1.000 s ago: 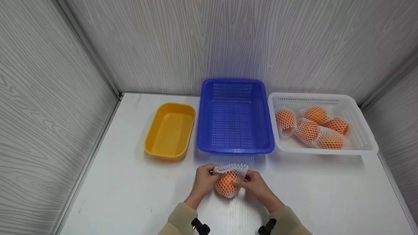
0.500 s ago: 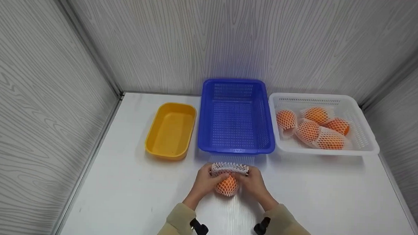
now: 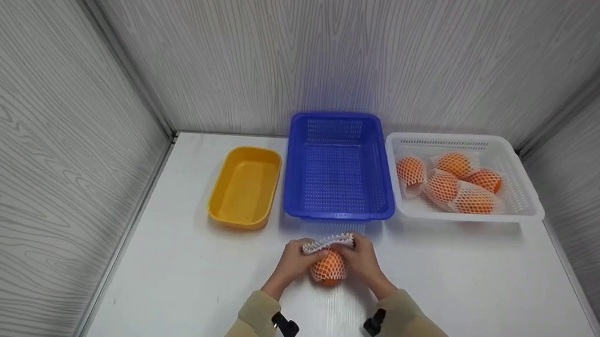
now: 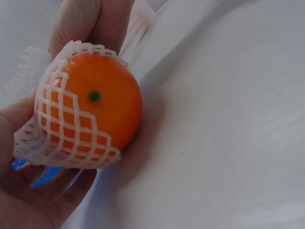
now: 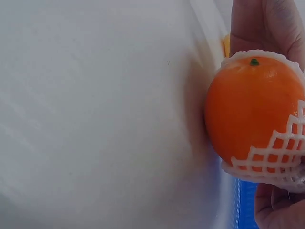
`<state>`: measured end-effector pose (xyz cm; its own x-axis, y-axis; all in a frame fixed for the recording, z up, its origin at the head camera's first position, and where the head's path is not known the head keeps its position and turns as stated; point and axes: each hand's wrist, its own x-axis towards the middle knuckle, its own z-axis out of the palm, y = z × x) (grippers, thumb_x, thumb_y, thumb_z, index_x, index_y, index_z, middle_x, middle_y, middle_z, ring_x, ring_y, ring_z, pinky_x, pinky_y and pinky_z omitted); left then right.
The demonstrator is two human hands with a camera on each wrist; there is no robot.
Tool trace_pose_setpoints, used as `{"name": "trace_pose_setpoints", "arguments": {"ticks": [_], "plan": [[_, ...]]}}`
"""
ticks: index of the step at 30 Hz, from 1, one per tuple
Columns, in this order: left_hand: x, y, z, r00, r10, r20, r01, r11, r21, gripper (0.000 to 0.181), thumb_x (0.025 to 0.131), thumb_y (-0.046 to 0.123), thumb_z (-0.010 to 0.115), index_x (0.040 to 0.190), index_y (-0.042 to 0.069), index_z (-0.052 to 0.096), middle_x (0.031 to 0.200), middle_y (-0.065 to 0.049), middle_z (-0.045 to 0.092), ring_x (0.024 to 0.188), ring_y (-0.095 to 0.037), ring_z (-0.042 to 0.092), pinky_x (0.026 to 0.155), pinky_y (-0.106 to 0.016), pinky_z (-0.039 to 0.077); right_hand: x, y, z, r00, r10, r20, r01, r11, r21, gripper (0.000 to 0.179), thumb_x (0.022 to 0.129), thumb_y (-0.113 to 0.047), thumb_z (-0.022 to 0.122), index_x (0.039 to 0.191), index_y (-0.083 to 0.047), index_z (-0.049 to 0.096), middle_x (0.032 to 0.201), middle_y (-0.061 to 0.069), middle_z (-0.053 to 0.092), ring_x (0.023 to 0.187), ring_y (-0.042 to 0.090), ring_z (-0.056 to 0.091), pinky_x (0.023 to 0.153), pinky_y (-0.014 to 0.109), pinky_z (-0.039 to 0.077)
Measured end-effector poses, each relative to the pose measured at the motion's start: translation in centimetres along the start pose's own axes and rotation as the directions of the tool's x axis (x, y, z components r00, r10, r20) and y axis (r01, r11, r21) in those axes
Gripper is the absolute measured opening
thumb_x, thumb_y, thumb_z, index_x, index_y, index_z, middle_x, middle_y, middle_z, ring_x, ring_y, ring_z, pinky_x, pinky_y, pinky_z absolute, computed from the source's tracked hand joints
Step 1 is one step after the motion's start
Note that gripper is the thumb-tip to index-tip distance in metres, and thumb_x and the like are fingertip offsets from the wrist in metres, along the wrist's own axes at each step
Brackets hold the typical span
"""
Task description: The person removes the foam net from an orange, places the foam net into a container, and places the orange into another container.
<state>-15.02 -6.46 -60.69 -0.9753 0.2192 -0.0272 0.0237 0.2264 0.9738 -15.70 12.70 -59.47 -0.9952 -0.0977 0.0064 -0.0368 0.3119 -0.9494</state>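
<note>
An orange (image 4: 121, 98) with a green stem spot sits partly inside a white foam net sleeve (image 3: 328, 243) in front of the blue basket. Its bare end faces the person and shows in both wrist views. My left hand (image 3: 294, 259) grips the net on the left side, thumb on top near the rolled edge. On the right side my right hand (image 3: 363, 258) holds the net's bunched far edge between thumb and fingers. In the right wrist view the net (image 5: 281, 152) covers only the lower right part of the fruit. Fingertips beneath the net are partly hidden.
A blue perforated basket (image 3: 338, 216) stands just beyond the hands, with a yellow tray (image 3: 215, 205) to its left. The white basket (image 3: 529, 204) at right holds several net-wrapped oranges (image 3: 442, 186). Wood-grain panels (image 3: 234, 59) enclose the white table (image 3: 183, 280).
The net has slid away from the person, baring the orange's near end. The right hand has shifted slightly left and up, and the net's far edge is now bunched and tilted.
</note>
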Motion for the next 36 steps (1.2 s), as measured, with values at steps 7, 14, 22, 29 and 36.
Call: {"name": "trace_pose_setpoints", "arguments": {"ticks": [7, 14, 22, 29, 36], "plan": [[0.3, 0.2, 0.3, 0.992, 0.055, -0.111, -0.051, 0.998, 0.047, 0.022, 0.083, 0.022, 0.080, 0.076, 0.002, 0.070, 0.070, 0.003, 0.065, 0.065, -0.010, 0.056, 0.065, -0.029, 0.049, -0.4, -1.0, -0.8, 0.989, 0.013, 0.144, -0.022, 0.998, 0.057, 0.028, 0.090, -0.010, 0.071, 0.113, 0.005, 0.065, 0.105, 0.013, 0.068, 0.096, 0.021, 0.062, 0.086, 0.034, 0.051], [0.7, -0.1, 0.1, 0.984, -0.001, -0.178, 0.008, 0.999, 0.040, 0.021, 0.085, 0.020, 0.078, 0.095, 0.002, 0.073, 0.088, -0.002, 0.071, 0.083, -0.016, 0.065, 0.079, -0.036, 0.053, -1.1, 1.0, -1.3, 0.948, 0.044, 0.316, -0.061, 0.997, 0.045, 0.070, 0.085, -0.023, 0.078, 0.142, 0.001, 0.045, 0.125, 0.014, 0.059, 0.110, 0.030, 0.056, 0.093, 0.046, 0.048], [0.8, -0.3, 0.2, 0.978, -0.033, -0.204, 0.044, 0.998, 0.050, 0.019, 0.086, 0.017, 0.076, 0.098, 0.003, 0.072, 0.093, -0.002, 0.071, 0.090, -0.016, 0.065, 0.087, -0.039, 0.051, -1.5, 1.2, -1.2, 0.936, 0.039, 0.350, -0.048, 0.999, 0.016, 0.076, 0.079, -0.031, 0.084, 0.138, 0.000, 0.048, 0.121, 0.010, 0.060, 0.102, 0.026, 0.055, 0.086, 0.038, 0.047], [0.8, -0.1, 0.0, 0.981, -0.012, -0.193, 0.018, 0.999, 0.028, 0.022, 0.082, 0.018, 0.080, 0.096, 0.003, 0.074, 0.090, -0.003, 0.072, 0.086, -0.017, 0.066, 0.083, -0.038, 0.052, -1.2, 1.1, -1.1, 0.922, 0.140, 0.362, -0.235, 0.943, 0.235, 0.050, 0.087, -0.017, 0.076, 0.129, 0.002, 0.058, 0.106, 0.010, 0.063, 0.093, 0.021, 0.058, 0.081, 0.036, 0.052], [0.7, 0.0, 0.1, 0.989, -0.015, -0.150, 0.012, 1.000, -0.025, 0.028, 0.080, 0.022, 0.083, 0.099, 0.003, 0.074, 0.094, -0.004, 0.073, 0.091, -0.019, 0.066, 0.088, -0.039, 0.052, -0.8, 0.6, -0.9, 0.968, 0.140, 0.207, -0.191, 0.948, 0.253, 0.028, 0.084, -0.006, 0.076, 0.107, 0.007, 0.067, 0.087, 0.007, 0.065, 0.077, 0.016, 0.056, 0.067, 0.030, 0.049]]}}
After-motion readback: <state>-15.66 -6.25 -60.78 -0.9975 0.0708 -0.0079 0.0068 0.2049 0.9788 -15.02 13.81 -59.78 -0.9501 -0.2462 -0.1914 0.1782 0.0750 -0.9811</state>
